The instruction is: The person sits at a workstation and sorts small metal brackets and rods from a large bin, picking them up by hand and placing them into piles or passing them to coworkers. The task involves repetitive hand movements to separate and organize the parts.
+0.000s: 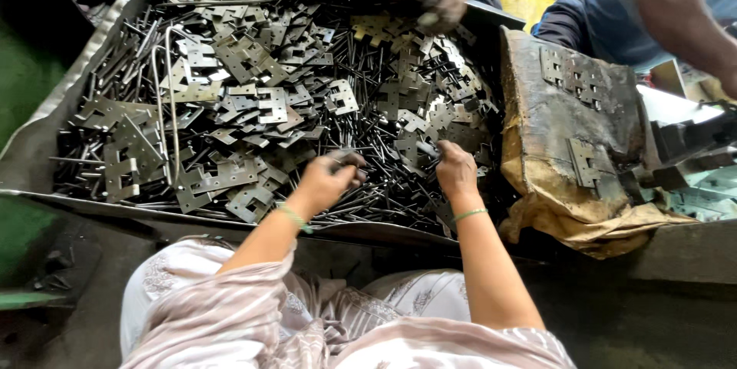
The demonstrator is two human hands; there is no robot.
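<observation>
Big metal tray (pixel 46 138) fills most of the frame, heaped with flat hinge plates (pixel 253 100) across the upper left and middle, and thin steel pins (pixel 384 192) piled along the lower middle. At the right sits a grimy padded block (pixel 568 131) with a few plates lying on it. A co-worker's hand (pixel 445 2) reaches into the tray's far edge at the top centre. Down at the bottom middle, the person's own two hands are apart, both at the near side of the heap. The left hand (pixel 332 177) is curled shut over the pile, and it looks like it's got something small and dark pinched in it, probably pins, but honestly can't tell for sure. The right hand (pixel 456 169) is fingers-down in the pins and plates just right of it, closed on a piece I can't make out. Looks to me like the picking-out stage, parts being gathered from the heap. I'd guess pairing a pin with a plate needs a clean single grab, since everything's tangled.
</observation>
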